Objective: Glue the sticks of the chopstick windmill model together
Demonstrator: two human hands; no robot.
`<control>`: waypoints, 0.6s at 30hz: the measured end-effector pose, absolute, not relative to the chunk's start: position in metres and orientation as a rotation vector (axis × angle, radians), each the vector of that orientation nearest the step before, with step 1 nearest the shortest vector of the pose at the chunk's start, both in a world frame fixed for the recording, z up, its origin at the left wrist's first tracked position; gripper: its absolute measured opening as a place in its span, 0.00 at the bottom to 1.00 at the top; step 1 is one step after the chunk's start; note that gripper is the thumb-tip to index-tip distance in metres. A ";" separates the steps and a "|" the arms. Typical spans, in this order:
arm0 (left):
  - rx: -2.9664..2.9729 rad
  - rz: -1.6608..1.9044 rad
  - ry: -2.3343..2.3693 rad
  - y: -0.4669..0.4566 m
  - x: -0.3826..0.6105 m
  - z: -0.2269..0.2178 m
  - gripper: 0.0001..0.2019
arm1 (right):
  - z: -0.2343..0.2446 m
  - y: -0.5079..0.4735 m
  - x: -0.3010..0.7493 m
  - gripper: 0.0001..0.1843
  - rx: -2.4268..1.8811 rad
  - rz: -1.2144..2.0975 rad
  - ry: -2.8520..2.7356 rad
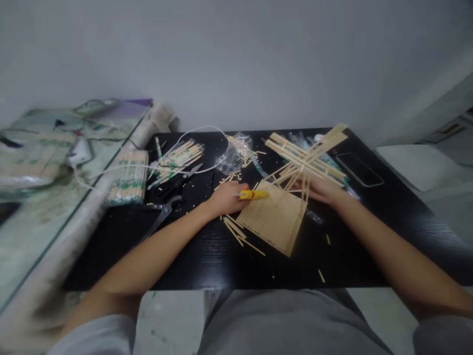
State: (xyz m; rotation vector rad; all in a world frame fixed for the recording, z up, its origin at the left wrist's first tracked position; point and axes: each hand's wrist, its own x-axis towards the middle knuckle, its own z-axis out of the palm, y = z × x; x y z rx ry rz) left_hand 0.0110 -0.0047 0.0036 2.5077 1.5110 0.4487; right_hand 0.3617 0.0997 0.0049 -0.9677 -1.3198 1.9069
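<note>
A black table (207, 268) fills the view, with a flat wooden panel (277, 209) lying near its middle. Just beyond the panel and to its right, a frame (306, 160) of crossed sticks rises at a slant; thin posts reach down from it beside the panel. Left of the panel and well apart from it are a pack (129, 180) of sticks and, nearer, a loose bundle (181, 159). The left hand (227, 197), at the panel's left corner, is curled round a yellow tool (254, 195) that reaches over the panel. The right hand (316, 188) is right of the panel, behind the posts; its fingers are partly hidden, so I cannot tell whether they grip the frame. A phone (360, 169) lies farther right of the panel, pliers (164, 212) to its left, and short sticks (234, 230) just beside its left edge.
</note>
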 end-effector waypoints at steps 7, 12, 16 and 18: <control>2.481 0.526 1.482 -0.001 0.002 -0.008 0.07 | -0.012 0.110 0.358 0.13 -0.761 1.998 -1.276; 2.470 0.637 1.444 0.001 -0.001 -0.015 0.09 | -0.020 0.114 0.357 0.16 -0.667 2.003 -1.292; 2.458 0.696 1.396 0.001 -0.002 -0.015 0.09 | -0.021 0.115 0.354 0.21 -0.666 1.974 -1.320; 2.446 0.718 1.395 0.001 -0.003 -0.016 0.08 | -0.021 0.114 0.353 0.26 -0.679 1.967 -1.320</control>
